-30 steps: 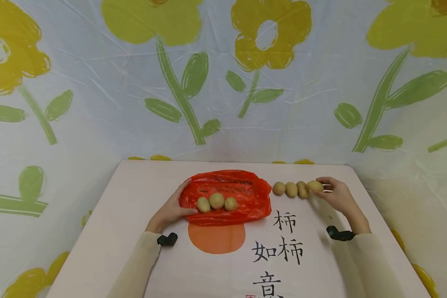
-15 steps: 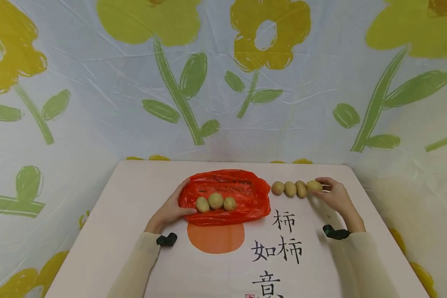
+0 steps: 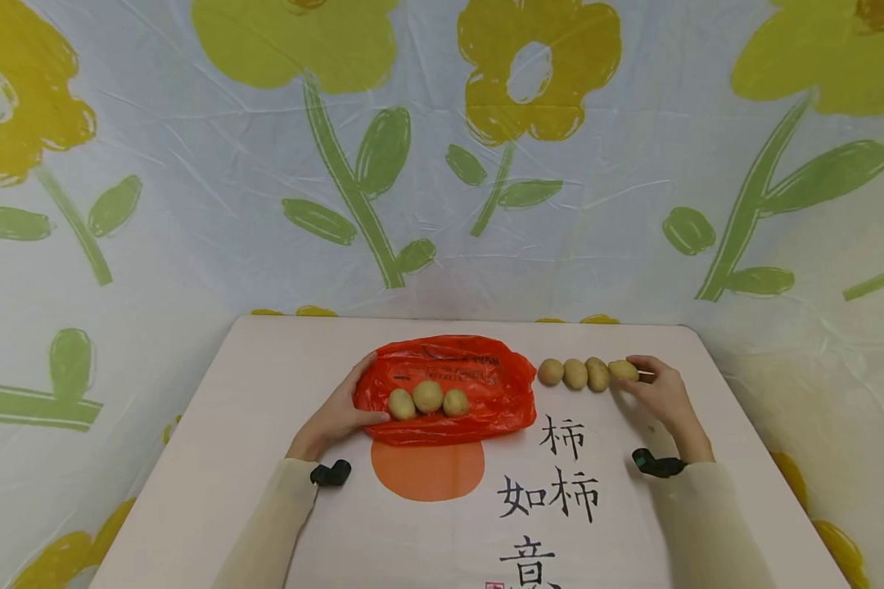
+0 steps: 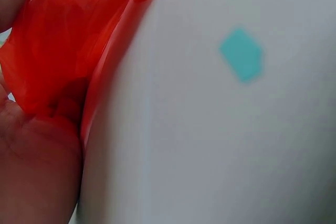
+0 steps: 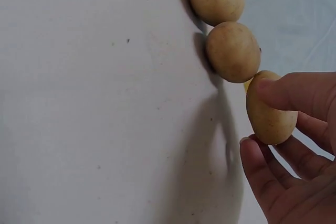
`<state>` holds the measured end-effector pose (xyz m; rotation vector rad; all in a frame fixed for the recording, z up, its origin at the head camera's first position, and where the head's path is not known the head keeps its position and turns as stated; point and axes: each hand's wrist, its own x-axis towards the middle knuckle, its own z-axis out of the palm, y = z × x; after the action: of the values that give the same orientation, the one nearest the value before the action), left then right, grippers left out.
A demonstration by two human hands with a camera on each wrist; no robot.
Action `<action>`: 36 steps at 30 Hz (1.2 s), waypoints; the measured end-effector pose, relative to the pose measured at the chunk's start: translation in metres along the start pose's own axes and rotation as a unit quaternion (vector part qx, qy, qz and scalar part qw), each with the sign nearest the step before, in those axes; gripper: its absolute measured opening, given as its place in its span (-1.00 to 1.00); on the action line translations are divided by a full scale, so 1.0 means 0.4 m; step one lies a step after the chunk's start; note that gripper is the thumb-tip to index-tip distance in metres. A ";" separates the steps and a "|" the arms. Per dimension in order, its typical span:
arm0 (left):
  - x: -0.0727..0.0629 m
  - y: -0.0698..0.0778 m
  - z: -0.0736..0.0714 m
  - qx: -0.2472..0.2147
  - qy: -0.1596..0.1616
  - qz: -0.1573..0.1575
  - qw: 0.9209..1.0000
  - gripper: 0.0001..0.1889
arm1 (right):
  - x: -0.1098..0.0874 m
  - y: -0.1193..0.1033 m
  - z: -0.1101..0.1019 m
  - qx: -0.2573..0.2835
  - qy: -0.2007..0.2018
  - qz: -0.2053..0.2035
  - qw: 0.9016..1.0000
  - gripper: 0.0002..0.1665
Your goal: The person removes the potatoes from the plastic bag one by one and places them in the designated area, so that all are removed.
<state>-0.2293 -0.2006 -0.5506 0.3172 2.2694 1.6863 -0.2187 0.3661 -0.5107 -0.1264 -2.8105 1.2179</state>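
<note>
With twelve o'clock set at the far edge, a pale table (image 3: pixel 254 393) is bordered at nine, twelve and three by a white cloth backdrop (image 3: pixel 214 270) printed with yellow flowers (image 3: pixel 484 90) and green leaves (image 3: pixel 383 151). At the left, the left hand (image 3: pixel 336 419) is spread wide, and the nine o'clock end of a red plastic bag (image 3: pixel 489 401) is held between its thumb and fingers. The bag is laid lengthwise from nine to three, and three potatoes (image 3: pixel 428 397) are grouped side by side on its near half. At six from the bag, an orange disc (image 3: pixel 427 474) is printed; between four and five, black characters (image 3: pixel 575 495). At three, a row of potatoes (image 3: pixel 575 374) is lined up, its second and third turned lengthwise roughly from twelve to six. At the row's right end, a fourth potato (image 3: pixel 622 370) is turned crosswise, its long axis roughly nine to three; whether the table is touched cannot be told. It is pinched narrowly by the thumb and fingers of the right hand (image 3: pixel 663 398).
</note>
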 end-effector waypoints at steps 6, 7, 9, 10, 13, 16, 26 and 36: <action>0.002 -0.009 0.002 0.002 0.001 0.009 1.000 0.23 | -0.004 0.016 0.013 -0.004 0.003 0.015 1.000 -0.37; 0.002 -0.010 0.003 0.003 0.002 0.010 1.000 0.23 | -0.004 0.018 0.015 -0.006 0.003 0.016 1.000 -0.37; 0.002 -0.012 0.004 0.004 0.004 0.014 1.000 0.23 | -0.005 0.022 0.018 -0.011 0.003 0.016 1.000 -0.37; 0.002 -0.012 0.004 0.005 0.004 0.015 1.000 0.23 | -0.005 0.024 0.020 -0.014 0.003 0.016 1.000 -0.37; 0.001 -0.014 0.006 0.003 0.005 0.020 1.000 0.22 | -0.006 0.028 0.023 -0.021 0.002 0.017 1.000 -0.37; 0.001 -0.016 0.009 0.005 0.007 0.021 1.000 0.22 | -0.006 0.030 0.027 -0.026 0.000 0.021 0.999 -0.36; -0.003 -0.021 0.016 0.012 0.011 0.021 1.000 0.21 | -0.001 0.033 0.032 -0.027 -0.003 0.023 0.999 -0.34; 0.000 -0.015 0.015 0.013 0.010 0.006 1.000 0.22 | -0.005 0.024 0.028 -0.017 -0.011 0.043 0.999 -0.25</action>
<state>-0.2269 -0.1969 -0.5579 0.3201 2.3099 1.6750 -0.2174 0.3643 -0.5256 -0.2380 -2.8734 1.1969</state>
